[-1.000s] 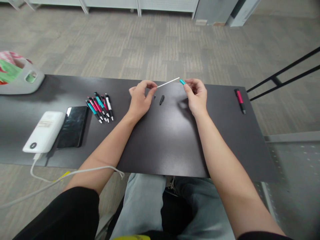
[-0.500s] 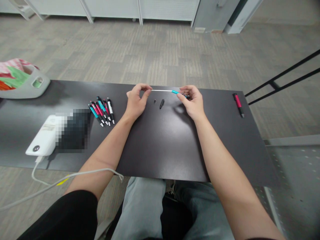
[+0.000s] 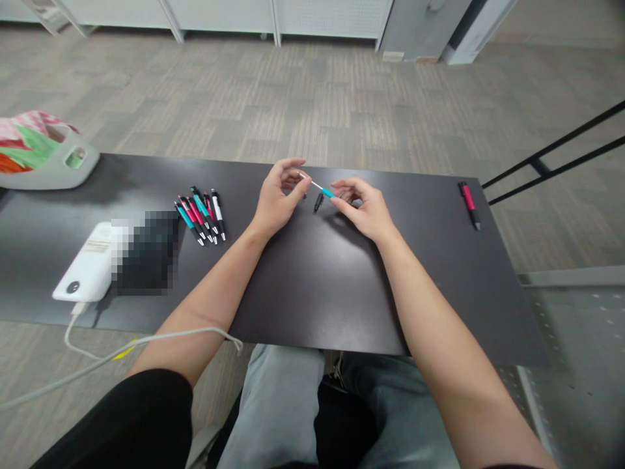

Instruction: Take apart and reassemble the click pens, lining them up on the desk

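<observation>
Between thumb and fingers, my left hand [image 3: 277, 200] pinches the end of a thin white pen refill [image 3: 316, 185]. Its other end runs into a teal pen barrel [image 3: 326, 193], which my right hand [image 3: 366, 212] grips; the fingers hide the rest of the barrel. Barrel and refill slant down to the right, just above the table. Below them lies a short black pen part [image 3: 318, 202]. A tiny dark piece [image 3: 305, 196] shows beside my left thumb, too small to name.
Several pens [image 3: 201, 215] in teal, red and white lie in a pile to the left. A red-and-black pen [image 3: 469, 206] lies at the far right. On the left are a white power bank [image 3: 85, 264] with a cable [image 3: 161, 337], and a pale basket [image 3: 73, 172] of coloured cloth.
My hands have come closer together, and less of the white refill shows between them. Refill and barrel have gone from nearly level to slanted. My right hand has moved left and slightly down.
</observation>
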`<act>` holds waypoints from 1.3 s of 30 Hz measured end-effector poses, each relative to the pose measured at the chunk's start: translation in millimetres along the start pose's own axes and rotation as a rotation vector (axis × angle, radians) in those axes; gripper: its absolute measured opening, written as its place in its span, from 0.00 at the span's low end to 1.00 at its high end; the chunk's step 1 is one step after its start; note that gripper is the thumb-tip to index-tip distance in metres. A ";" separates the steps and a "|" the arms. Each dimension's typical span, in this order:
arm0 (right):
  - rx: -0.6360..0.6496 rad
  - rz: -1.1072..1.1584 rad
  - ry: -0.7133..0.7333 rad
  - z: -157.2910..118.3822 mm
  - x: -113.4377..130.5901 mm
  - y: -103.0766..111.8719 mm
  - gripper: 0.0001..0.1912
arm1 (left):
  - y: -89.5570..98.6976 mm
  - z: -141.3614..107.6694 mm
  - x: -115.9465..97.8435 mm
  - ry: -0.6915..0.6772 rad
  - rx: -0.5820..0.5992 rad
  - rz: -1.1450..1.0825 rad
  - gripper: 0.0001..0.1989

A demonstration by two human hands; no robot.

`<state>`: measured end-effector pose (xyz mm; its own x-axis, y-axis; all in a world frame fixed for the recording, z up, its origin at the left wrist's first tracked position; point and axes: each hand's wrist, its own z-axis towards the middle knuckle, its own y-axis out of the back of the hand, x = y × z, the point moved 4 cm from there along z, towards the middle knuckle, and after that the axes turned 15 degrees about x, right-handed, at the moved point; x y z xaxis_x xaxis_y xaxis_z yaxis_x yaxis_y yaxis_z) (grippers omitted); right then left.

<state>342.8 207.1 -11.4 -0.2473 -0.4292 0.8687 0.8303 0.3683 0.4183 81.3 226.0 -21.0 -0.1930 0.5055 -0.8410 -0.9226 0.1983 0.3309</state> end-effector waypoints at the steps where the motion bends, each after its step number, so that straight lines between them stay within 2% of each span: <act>1: 0.003 0.008 0.003 0.2 0.7 -1.2 0.27 | -0.2 0.5 0.6 0.008 -0.001 -0.030 0.34; 8: -0.048 0.100 -0.033 1.7 2.5 -4.3 0.34 | -1.6 2.0 -6.4 0.139 -0.064 -0.157 0.30; 12: -0.036 0.120 -0.037 2.4 4.7 -6.6 0.36 | -0.8 2.1 -16.0 0.131 -0.130 -0.088 0.27; 15: -0.032 0.125 -0.032 2.8 4.4 -7.8 0.36 | -0.7 2.7 -19.6 0.129 -0.136 -0.081 0.26; 25: -0.061 0.169 -0.039 4.4 3.2 -7.3 0.37 | -5.8 4.3 -3.6 0.147 -0.093 -0.282 0.26; 29: -0.039 0.199 -0.041 3.9 8.8 -8.2 0.37 | -6.1 4.0 -5.4 0.129 -0.130 -0.231 0.28; 34: -0.017 0.245 -0.033 3.2 14.0 -11.4 0.36 | -5.9 3.3 -21.3 0.122 -0.197 -0.111 0.26; 39: -0.020 0.262 -0.059 2.9 15.9 -12.6 0.39 | -7.8 4.0 -25.8 0.122 -0.192 -0.124 0.28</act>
<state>326.9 198.0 -2.2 -0.0510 -0.2726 0.9608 0.8794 0.4438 0.1725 94.9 214.7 -0.1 -0.1029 0.3803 -0.9191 -0.9860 0.0830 0.1447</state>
